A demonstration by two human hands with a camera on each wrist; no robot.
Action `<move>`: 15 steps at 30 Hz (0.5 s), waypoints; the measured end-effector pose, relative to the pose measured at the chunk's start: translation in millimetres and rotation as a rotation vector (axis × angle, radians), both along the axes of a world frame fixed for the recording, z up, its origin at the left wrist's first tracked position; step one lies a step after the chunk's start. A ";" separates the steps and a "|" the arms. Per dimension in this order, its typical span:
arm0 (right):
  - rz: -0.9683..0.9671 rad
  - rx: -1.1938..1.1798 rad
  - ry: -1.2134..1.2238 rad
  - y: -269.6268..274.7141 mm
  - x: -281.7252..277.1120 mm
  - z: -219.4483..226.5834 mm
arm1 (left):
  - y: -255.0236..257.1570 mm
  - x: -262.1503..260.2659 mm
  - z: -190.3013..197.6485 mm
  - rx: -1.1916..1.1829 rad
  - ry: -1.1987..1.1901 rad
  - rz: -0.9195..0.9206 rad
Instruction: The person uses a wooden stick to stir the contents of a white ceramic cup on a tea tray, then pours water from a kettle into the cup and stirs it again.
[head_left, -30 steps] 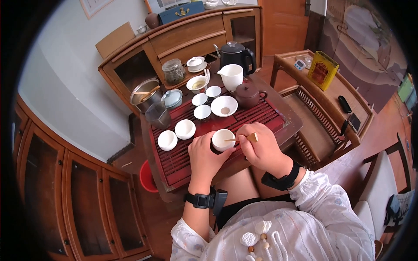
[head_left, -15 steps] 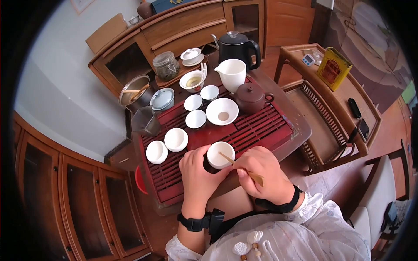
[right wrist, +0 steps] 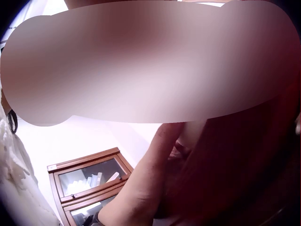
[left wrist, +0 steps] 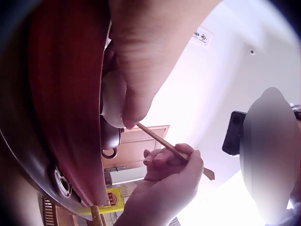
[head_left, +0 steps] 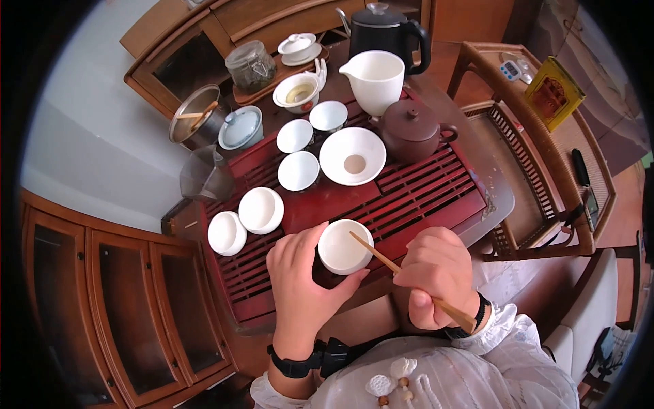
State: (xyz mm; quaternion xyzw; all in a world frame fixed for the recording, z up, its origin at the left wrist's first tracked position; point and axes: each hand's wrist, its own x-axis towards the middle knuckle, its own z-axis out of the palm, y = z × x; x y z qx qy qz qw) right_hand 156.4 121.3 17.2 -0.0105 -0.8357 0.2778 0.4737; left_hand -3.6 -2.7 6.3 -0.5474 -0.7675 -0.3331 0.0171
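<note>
In the head view my left hand (head_left: 300, 276) holds a small white cup (head_left: 345, 253) at the near edge of the red slatted tea tray (head_left: 422, 198), thumb and fingers at opposite sides of it. With curled fingers my right hand (head_left: 439, 276) grips a slender wooden tea pick (head_left: 381, 257). The pick's thin tip reaches over the cup's mouth, and its flared end sticks out below the hand. In the left wrist view the pick (left wrist: 162, 142) slants from the left thumb down to the right hand (left wrist: 169, 183). Blur covers much of the right wrist view.
Two white cups (head_left: 261, 210) stand left on the tray. Farther back are several small cups (head_left: 298, 171), a wide white bowl (head_left: 353, 157), a brown teapot (head_left: 411, 133) and a white pitcher (head_left: 376, 82). A black kettle (head_left: 385, 37) is behind; a wicker cart (head_left: 538, 157) stands right.
My right hand has moved right and back from the cup, so more of the pick shows between them. My left hand keeps holding the cup. The head view has shifted closer over the tray.
</note>
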 end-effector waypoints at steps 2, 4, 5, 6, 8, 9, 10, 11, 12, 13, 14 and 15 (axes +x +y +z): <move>-0.022 0.048 0.052 2.2 -9.7 -5.6 | -1.1 0.3 -0.7 -0.004 0.010 0.002; 0.017 0.050 0.011 5.7 -18.2 4.1 | -2.3 0.5 2.1 -0.011 -0.014 -0.005; 0.059 0.072 -0.017 7.9 -22.5 12.2 | -1.8 0.5 2.1 0.004 -0.027 -0.009; 0.069 0.061 -0.017 8.2 -28.6 21.6 | -1.8 1.6 0.7 0.029 -0.005 0.003; 0.025 0.045 -0.104 8.0 -39.5 36.4 | -2.6 0.0 -3.3 0.007 -0.007 0.012; 0.034 0.039 -0.099 8.1 -38.1 31.4 | -2.8 -1.6 -5.2 -0.005 -0.013 0.007; 0.011 0.016 -0.010 8.7 -34.3 21.2 | -2.1 -3.4 -5.4 -0.012 -0.018 -0.001; -0.012 -0.005 0.078 8.7 -30.7 10.2 | -0.7 -3.6 -1.8 -0.012 -0.014 0.006; 0.004 -0.061 0.167 4.2 -25.3 -1.8 | 1.2 -1.6 3.5 0.005 -0.032 0.006; 0.012 -0.021 0.151 4.3 -18.8 -5.8 | 2.5 1.3 4.9 0.018 -0.056 0.006; 0.026 0.018 0.146 7.4 -14.6 -10.3 | 2.5 1.8 2.8 0.024 -0.041 0.021; 0.033 0.054 0.143 10.0 -11.9 -12.6 | 1.0 2.7 1.0 0.015 -0.048 0.018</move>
